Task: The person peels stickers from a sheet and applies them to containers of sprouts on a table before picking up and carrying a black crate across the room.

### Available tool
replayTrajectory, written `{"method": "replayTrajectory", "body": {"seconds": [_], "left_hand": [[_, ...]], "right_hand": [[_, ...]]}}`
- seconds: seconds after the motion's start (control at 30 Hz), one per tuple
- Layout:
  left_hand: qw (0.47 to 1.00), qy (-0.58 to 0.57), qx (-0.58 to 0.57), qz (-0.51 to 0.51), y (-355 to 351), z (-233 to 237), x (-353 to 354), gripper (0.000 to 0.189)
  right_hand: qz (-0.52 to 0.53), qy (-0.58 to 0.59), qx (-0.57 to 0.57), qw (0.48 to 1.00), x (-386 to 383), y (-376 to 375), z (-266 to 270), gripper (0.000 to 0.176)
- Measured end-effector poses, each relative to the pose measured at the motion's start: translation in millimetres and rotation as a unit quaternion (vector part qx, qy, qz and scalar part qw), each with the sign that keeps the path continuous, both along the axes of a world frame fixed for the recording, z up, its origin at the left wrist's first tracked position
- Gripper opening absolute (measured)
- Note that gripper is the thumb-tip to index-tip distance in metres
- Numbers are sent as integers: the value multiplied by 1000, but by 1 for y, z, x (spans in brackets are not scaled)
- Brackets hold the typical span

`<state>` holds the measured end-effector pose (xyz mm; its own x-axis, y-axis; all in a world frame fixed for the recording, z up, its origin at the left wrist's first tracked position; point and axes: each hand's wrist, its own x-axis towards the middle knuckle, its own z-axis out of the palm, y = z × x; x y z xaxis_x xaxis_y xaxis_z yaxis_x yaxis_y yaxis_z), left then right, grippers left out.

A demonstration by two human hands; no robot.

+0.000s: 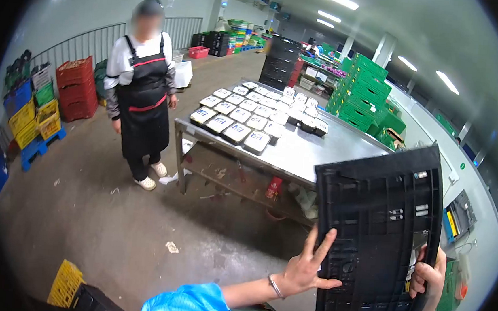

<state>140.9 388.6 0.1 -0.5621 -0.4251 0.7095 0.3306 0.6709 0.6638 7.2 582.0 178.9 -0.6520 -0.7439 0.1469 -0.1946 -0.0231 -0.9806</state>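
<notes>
A black plastic crate (371, 222), seemingly folded flat, stands tilted upright in front of me at the right. My left hand (304, 269) grips its left edge, with the thumb on the ribbed face and the fingers up along the side. On the opposite edge, the fingers of my right hand (430, 275) curl through an opening. Beyond the crate is a metal table (301, 156) bearing rows of black trays with white lids (236, 132). The crate covers the table's near right corner.
A co-worker in a black apron (146, 102) stands left of the table. Green crates (360, 94) are stacked behind it at the right, near black crates (280, 62). Red crates (76, 88) and yellow crates (23, 125) line the left side. Scraps (171, 247) lie on the floor.
</notes>
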Motion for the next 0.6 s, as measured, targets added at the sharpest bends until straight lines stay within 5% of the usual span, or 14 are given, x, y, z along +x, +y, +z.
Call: {"method": "replayTrajectory", "body": {"seconds": [0.33,0.4,0.47,0.6], "left_hand": [[992,-8,111,53,-193,-36,-149,115],[991,-73,101,43,-228,-46,-168,113],[948,-162,273,-14,-255,-54,-181,110],[942,-224,247,-45,-307,-66,-217,107]], "right_hand": [[193,-10,157,968,-178,-265,15,29],[219,5,223,950,-208,-312,28,26],[194,31,288,937,-238,-350,33,23],[216,90,437,868,-283,-416,24,27]]}}
